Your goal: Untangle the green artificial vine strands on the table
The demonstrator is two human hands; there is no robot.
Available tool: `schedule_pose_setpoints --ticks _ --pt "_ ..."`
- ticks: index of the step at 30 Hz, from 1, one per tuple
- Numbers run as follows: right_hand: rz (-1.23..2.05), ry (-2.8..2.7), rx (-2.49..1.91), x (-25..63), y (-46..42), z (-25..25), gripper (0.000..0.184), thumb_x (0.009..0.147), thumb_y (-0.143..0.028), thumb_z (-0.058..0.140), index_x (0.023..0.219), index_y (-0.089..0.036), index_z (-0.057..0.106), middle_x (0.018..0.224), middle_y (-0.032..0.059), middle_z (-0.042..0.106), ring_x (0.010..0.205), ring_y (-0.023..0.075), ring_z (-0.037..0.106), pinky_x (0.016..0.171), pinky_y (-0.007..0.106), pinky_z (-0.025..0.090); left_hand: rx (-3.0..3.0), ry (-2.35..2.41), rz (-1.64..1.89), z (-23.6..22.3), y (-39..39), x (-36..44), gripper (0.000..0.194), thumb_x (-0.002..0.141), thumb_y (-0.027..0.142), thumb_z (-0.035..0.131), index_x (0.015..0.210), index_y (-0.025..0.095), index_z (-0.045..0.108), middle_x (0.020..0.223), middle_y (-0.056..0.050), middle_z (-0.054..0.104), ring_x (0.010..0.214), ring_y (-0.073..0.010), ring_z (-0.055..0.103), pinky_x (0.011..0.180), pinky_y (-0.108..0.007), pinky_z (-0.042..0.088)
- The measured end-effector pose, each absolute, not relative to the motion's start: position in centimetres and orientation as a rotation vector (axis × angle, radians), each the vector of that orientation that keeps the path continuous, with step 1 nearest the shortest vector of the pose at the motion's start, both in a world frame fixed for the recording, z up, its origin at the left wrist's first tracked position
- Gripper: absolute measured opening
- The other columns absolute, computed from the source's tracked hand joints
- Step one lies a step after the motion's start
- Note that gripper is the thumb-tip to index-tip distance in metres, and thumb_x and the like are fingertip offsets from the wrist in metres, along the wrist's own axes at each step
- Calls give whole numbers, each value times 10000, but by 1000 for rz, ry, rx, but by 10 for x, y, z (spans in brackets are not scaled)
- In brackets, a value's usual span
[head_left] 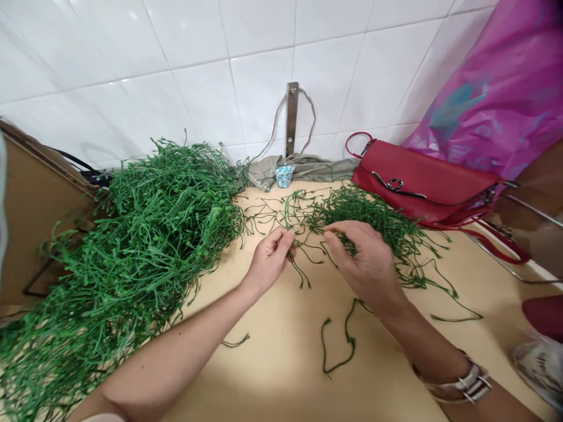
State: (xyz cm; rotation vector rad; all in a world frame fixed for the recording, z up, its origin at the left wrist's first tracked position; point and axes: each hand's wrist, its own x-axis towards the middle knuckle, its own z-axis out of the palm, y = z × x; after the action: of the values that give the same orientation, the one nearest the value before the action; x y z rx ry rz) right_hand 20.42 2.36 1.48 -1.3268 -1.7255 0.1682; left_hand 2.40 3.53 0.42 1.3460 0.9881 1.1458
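My left hand [271, 258] is closed near the middle of the table, thumb and forefinger pinching a few thin green strands [301, 275] with small tufted ends. Some hang below the fingers and some stick up above them. To its right, my right hand [367, 264] has thumb and forefinger brought together at the tips; whatever sits between them is too small to make out. Beyond that hand lies a small dark green heap of strands [369, 208]. A much larger, brighter heap of green strands [162, 228] covers the left side of the table.
Loose strands [338, 357] lie on the wooden tabletop [277, 363]. A red handbag [422, 176] and a purple plastic bag [497, 88] stand at the back right. A cardboard box [39, 217] borders the left. A small blue-and-white cup [284, 176] sits by the tiled wall.
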Motion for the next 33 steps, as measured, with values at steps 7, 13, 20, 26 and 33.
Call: schedule_pose_setpoints --ticks 7,13,20,26,33 --pt "750 -1800 -1381 182 14 4 215 979 -325 453 988 -229 645 807 31 725 696 187 639 665 303 472 1279 956 1052 0 30 27 452 855 595 677 762 196 488 594 82 417 529 -64 341 511 -208 292" --pt "619 -2014 -1519 175 13 5 290 1002 -326 350 875 -246 598 668 27 609 570 205 539 595 322 401 728 785 1178 0 37 33 399 667 419 902 806 166 626 844 4 670 760 -83 600 682 -178 474" --pt "929 -2054 -1058 181 18 7 252 1020 -335 373 900 -233 570 751 -2 574 675 152 534 641 260 448 424 673 1006 0 40 26 254 761 246 856 806 150 626 600 77 534 523 -43 532 548 -153 472" --pt "1019 -2144 -949 205 21 29 276 1012 -340 414 790 -239 544 714 -16 568 661 143 544 622 255 447 361 644 975 -4 41 21 241 820 295 820 856 161 623 437 117 382 501 -74 563 579 -167 508" --pt "-268 -1632 -1546 240 29 29 220 953 -305 551 1051 -209 724 1130 151 677 1081 349 577 939 526 421 422 621 1125 -6 42 24 123 921 298 703 936 185 656 1104 -46 757 1053 -196 727 1008 -384 524"
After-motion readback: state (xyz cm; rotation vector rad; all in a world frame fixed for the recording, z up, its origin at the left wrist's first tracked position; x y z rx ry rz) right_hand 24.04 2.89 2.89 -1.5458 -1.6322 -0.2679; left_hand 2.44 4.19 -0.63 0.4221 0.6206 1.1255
